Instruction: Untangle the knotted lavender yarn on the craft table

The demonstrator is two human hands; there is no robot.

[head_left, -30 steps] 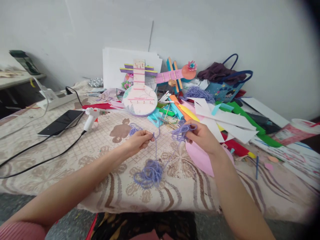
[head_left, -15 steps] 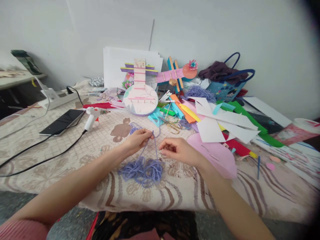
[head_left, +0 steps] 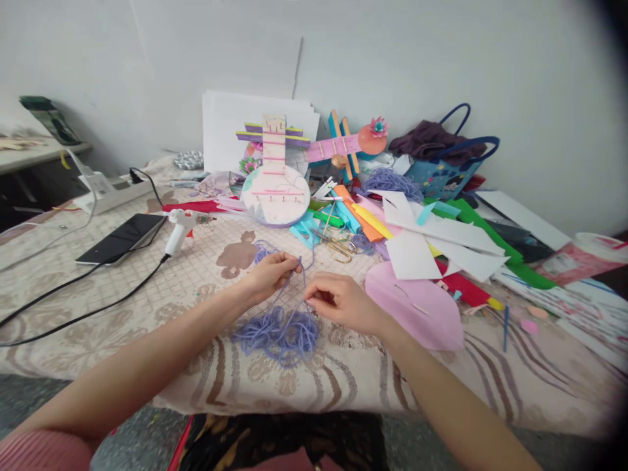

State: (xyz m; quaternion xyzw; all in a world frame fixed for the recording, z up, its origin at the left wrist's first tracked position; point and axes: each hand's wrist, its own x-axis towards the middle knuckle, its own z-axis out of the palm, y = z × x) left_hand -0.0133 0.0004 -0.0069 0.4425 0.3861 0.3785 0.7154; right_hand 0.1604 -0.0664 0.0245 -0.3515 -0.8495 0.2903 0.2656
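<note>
Purple yarn (head_left: 279, 335) lies in a loose, tangled heap on the patterned tablecloth near the front edge. Strands rise from it to my left hand (head_left: 273, 273), whose thumb and fingertips pinch the yarn above the heap. Just to the right, my right hand (head_left: 339, 299) is closed, its fingertips at one hanging strand, which it appears to pinch. Behind my left hand sits a smaller bit of the same yarn, with a strand curving past my fingertips. Gold-handled scissors (head_left: 338, 247) rest beyond both hands.
To the left are a white glue gun (head_left: 180, 230), its black cable, and a dark phone (head_left: 122, 239). Decorated craft instruments (head_left: 275, 196) stand at the back. Paper scraps (head_left: 415, 256), a pink paper shape (head_left: 417, 307) and a blue bag (head_left: 441, 178) occupy the right.
My right hand has moved slightly left, and its fingertips have come together at the hanging strand. My left hand keeps its pinch in the same place.
</note>
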